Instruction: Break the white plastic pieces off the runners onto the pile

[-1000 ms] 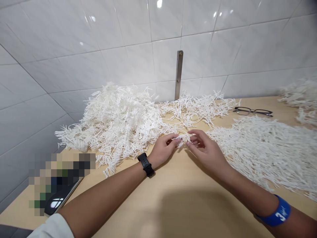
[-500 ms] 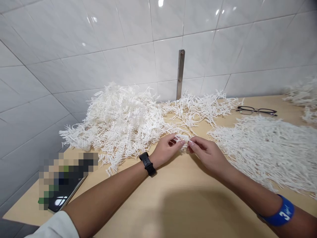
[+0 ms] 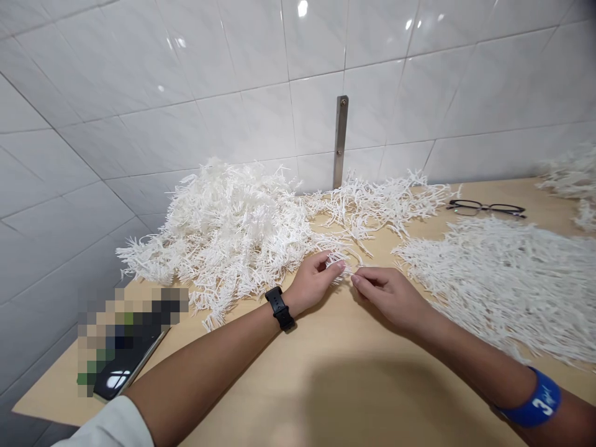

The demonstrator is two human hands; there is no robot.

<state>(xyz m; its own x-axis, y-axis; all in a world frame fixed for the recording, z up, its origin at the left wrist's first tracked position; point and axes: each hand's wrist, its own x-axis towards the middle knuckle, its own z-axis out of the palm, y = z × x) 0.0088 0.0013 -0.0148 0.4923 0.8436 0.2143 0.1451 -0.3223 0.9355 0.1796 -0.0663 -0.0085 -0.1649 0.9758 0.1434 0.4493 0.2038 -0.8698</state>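
Pulled back and slightly lower than a moment ago, the right hand now sits just apart from the left hand and no longer reaches into the small tuft of white fringed strands. Its fingers lie loosely together, slightly curled, with empty tips just beside the tuft. The left fingers curl toward the thumb and pinch that tuft, which stays above the worktop at the near edge of a large heap of white fringed strands.

A flatter spread of white strands lies to the right of the hands, and another pile sits at the far right. Black-framed glasses rest on the worktop beyond that spread. A smartphone, partly blurred out, lies near the left edge. A black watch circles the left wrist, a blue band circles the right forearm, and a white sleeve shows at the lower left. A metal strip is fixed upright to the white tiled wall.
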